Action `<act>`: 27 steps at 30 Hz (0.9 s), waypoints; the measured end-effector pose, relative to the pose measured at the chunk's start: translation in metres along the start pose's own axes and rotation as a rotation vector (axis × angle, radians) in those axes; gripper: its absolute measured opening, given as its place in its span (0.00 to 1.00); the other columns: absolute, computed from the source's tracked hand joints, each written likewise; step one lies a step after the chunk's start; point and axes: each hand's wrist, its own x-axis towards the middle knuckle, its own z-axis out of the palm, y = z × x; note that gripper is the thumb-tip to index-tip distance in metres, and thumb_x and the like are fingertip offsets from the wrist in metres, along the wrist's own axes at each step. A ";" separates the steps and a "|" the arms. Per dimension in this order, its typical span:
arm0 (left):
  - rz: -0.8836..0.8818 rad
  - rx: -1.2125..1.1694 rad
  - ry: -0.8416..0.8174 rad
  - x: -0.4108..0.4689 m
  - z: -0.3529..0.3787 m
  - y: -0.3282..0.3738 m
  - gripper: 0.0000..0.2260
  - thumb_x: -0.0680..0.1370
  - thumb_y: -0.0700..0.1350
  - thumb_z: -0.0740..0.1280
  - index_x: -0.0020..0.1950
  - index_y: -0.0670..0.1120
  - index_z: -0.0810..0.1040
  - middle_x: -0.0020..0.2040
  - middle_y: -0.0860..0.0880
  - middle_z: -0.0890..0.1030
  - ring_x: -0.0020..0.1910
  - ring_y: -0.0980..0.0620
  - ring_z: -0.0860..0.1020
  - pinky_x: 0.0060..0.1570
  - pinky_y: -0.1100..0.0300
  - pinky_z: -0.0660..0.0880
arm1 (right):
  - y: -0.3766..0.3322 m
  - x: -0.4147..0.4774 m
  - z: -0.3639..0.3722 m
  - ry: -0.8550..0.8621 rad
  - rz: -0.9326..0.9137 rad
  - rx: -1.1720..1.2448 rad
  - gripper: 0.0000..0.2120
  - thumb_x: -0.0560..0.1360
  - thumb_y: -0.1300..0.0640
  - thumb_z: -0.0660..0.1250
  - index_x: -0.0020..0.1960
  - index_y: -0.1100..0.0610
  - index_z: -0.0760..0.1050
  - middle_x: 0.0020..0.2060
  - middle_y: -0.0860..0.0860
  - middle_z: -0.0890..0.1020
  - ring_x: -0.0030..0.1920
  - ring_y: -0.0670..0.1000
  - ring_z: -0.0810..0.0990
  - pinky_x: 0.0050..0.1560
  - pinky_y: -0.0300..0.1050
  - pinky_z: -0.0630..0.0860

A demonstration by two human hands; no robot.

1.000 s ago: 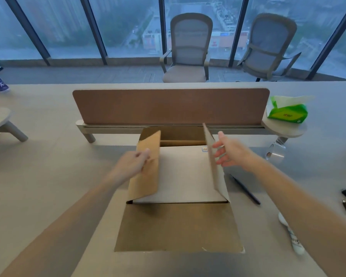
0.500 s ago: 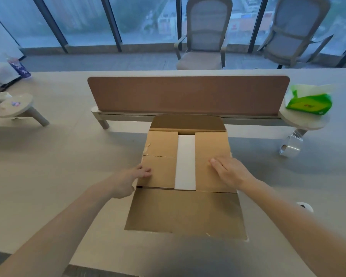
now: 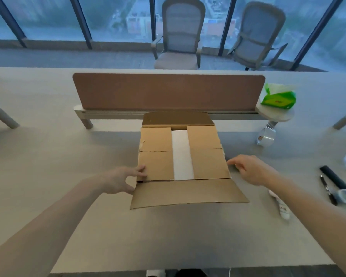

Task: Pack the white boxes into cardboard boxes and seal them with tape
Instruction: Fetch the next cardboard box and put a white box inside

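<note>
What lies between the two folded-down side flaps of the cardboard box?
In the head view, a strip of the white box shows in the gap between the left flap and right flap.

My grey table (image 3: 48,156) carried the cardboard box (image 3: 158,164) at its middle, before the brown divider screen (image 3: 168,90). To my right lay a clear tape roll (image 3: 266,137), a black pen (image 3: 328,188) and a white tube (image 3: 280,204).

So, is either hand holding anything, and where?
Nothing gripped. Left hand touches the near corner of the left flap; right hand is open beside the cardboard box.
</note>
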 end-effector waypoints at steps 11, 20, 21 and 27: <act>0.193 -0.608 0.244 -0.001 0.027 -0.013 0.11 0.78 0.38 0.71 0.43 0.54 0.89 0.56 0.62 0.84 0.58 0.67 0.79 0.64 0.64 0.71 | -0.027 -0.026 0.041 0.302 0.181 0.594 0.08 0.75 0.40 0.67 0.39 0.40 0.81 0.33 0.43 0.83 0.38 0.48 0.81 0.48 0.50 0.77; 0.054 -0.403 0.641 0.021 0.016 -0.007 0.08 0.78 0.50 0.71 0.43 0.47 0.84 0.53 0.52 0.82 0.55 0.51 0.80 0.57 0.52 0.76 | -0.034 0.007 0.014 0.163 0.273 0.072 0.24 0.77 0.31 0.56 0.36 0.48 0.74 0.33 0.46 0.78 0.38 0.50 0.78 0.37 0.46 0.73; 0.011 -0.379 0.706 0.024 0.011 -0.003 0.11 0.78 0.53 0.70 0.47 0.46 0.82 0.52 0.49 0.81 0.54 0.48 0.80 0.55 0.50 0.77 | -0.033 0.010 0.012 0.146 0.307 0.037 0.26 0.75 0.29 0.56 0.34 0.49 0.73 0.33 0.47 0.79 0.38 0.50 0.78 0.36 0.46 0.74; -0.229 -0.412 0.662 0.061 -0.004 0.014 0.33 0.80 0.61 0.63 0.78 0.43 0.61 0.74 0.44 0.69 0.72 0.43 0.70 0.69 0.45 0.70 | -0.020 0.040 0.007 0.036 0.388 -0.020 0.30 0.74 0.30 0.58 0.32 0.54 0.77 0.31 0.49 0.81 0.36 0.51 0.80 0.38 0.47 0.77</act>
